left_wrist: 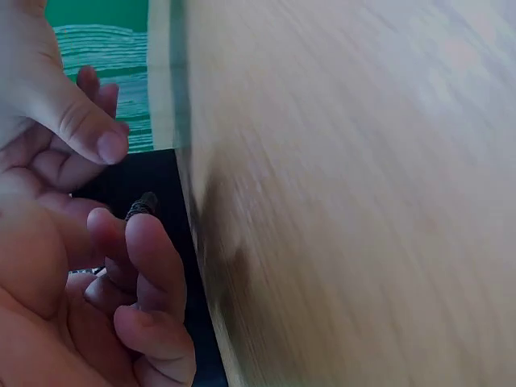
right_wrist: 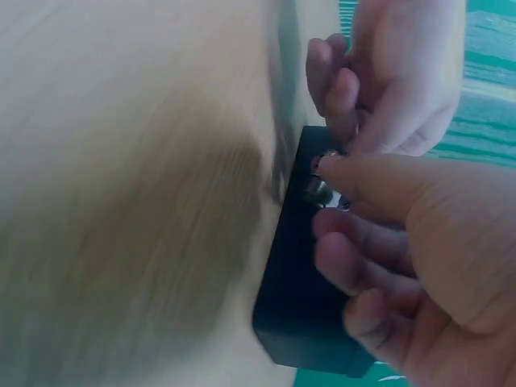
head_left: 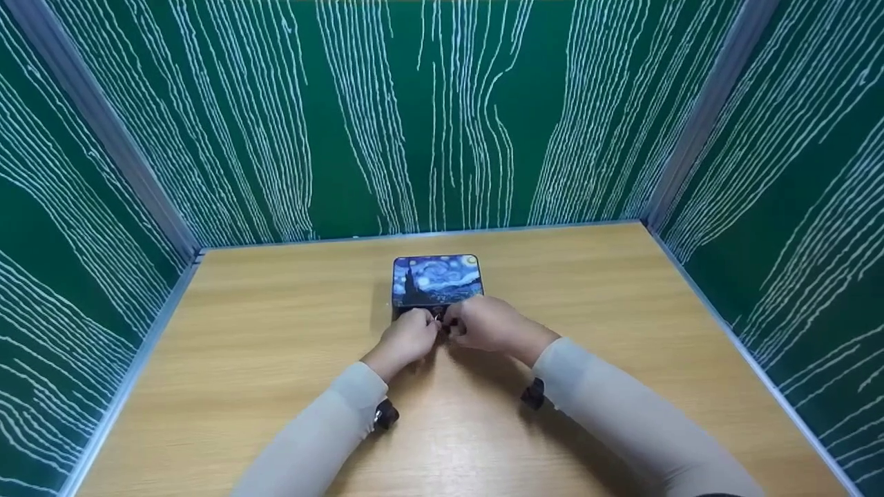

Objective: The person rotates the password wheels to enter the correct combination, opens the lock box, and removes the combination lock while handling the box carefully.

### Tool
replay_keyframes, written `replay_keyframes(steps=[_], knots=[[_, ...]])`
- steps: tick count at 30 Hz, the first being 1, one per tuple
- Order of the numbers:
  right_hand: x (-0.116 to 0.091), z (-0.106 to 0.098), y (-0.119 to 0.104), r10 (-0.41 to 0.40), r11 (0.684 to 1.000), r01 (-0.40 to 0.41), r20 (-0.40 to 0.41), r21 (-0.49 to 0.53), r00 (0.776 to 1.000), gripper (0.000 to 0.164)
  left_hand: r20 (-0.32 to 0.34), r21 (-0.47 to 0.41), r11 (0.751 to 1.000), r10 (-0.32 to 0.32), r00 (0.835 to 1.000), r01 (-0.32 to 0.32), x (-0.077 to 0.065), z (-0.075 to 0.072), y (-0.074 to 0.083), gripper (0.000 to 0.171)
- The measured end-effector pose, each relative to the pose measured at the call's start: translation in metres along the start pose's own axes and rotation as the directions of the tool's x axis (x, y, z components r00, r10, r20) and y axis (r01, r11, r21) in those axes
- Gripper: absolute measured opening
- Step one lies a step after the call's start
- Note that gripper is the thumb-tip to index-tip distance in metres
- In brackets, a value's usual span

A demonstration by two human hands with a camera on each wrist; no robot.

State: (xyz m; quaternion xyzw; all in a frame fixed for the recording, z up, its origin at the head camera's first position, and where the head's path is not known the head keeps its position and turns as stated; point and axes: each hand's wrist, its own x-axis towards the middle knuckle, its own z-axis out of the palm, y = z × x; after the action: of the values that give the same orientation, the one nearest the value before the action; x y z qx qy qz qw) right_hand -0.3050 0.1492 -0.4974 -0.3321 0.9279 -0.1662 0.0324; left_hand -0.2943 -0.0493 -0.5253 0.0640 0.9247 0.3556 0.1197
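A box [head_left: 437,279] with a swirling blue night-sky picture on its lid and black sides sits on the table, lid down. Both hands meet at its front side. My left hand [head_left: 412,337] has curled fingers, pinching a small dark ridged piece [left_wrist: 143,204] at the fingertips. The thumb and forefinger of my right hand [head_left: 487,323] close round a small shiny metal piece [right_wrist: 319,192] against the black side [right_wrist: 302,330]. Fingers cover most of both small pieces, so I cannot tell their exact kind or whether they are joined.
The wooden table [head_left: 276,331] spreads around the box. Green walls [head_left: 359,103] with white wavy lines stand behind and at both sides, with a grey metal strip [head_left: 304,241] along the back edge. A small dark device [head_left: 387,414] hangs under the left wrist.
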Motion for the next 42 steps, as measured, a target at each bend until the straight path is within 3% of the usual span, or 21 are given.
replay_keyframes(steps=[3,8,14,20,25,28,30,33,35,37,39,42], knots=[[0.002,0.001,0.000,-0.098,0.990,0.092,-0.047,-0.104,0.994,0.010,0.044,-0.145,0.989,-0.028,0.999,0.035,0.000,-0.001,0.000,0.036],[0.005,0.005,0.006,-0.231,0.954,0.200,-0.123,-0.221,0.965,0.027,0.095,-0.338,0.937,-0.053,0.994,0.082,0.000,-0.002,-0.001,0.040],[0.005,0.004,0.011,-0.182,0.972,0.152,-0.164,-0.178,0.969,0.022,0.156,-0.446,0.884,-0.078,0.985,0.141,0.000,-0.004,-0.002,0.036],[0.004,0.003,0.016,-0.179,0.979,0.158,-0.173,-0.132,0.968,0.017,0.163,-0.470,0.874,-0.055,0.985,0.126,-0.003,-0.007,-0.003,0.038],[0.005,0.002,0.018,-0.189,0.980,0.172,-0.202,-0.100,0.961,0.014,0.091,-0.377,0.925,-0.018,0.996,0.051,-0.006,-0.012,-0.004,0.041],[0.006,0.000,0.020,-0.171,0.984,0.157,-0.211,-0.078,0.963,0.016,-0.048,-0.269,0.961,0.045,0.998,-0.056,-0.006,-0.017,-0.005,0.030],[0.007,0.001,0.022,-0.152,0.988,0.142,-0.209,-0.062,0.966,0.017,-0.160,-0.174,0.974,0.120,0.980,-0.148,-0.007,-0.021,-0.005,0.019],[0.008,0.001,0.023,-0.117,0.993,0.113,-0.193,-0.033,0.974,0.018,-0.261,-0.003,0.961,0.266,0.928,-0.276,-0.006,-0.029,-0.006,0.011],[0.008,0.002,0.023,-0.082,0.997,0.082,-0.171,-0.008,0.982,0.017,-0.268,0.091,0.935,0.353,0.896,-0.341,-0.004,-0.033,-0.008,0.016],[0.008,0.002,0.022,-0.043,0.999,0.046,-0.146,0.022,0.988,0.016,-0.241,0.161,0.911,0.408,0.881,-0.378,-0.001,-0.035,-0.011,0.022],[0.008,0.001,0.022,-0.005,0.999,0.012,-0.121,0.053,0.993,0.016,-0.200,0.202,0.901,0.423,0.884,-0.385,0.003,-0.036,-0.015,0.025],[0.009,0.000,0.021,0.027,0.996,-0.019,-0.089,0.083,0.996,0.016,-0.144,0.235,0.899,0.408,0.901,-0.370,0.009,-0.035,-0.022,0.025]])
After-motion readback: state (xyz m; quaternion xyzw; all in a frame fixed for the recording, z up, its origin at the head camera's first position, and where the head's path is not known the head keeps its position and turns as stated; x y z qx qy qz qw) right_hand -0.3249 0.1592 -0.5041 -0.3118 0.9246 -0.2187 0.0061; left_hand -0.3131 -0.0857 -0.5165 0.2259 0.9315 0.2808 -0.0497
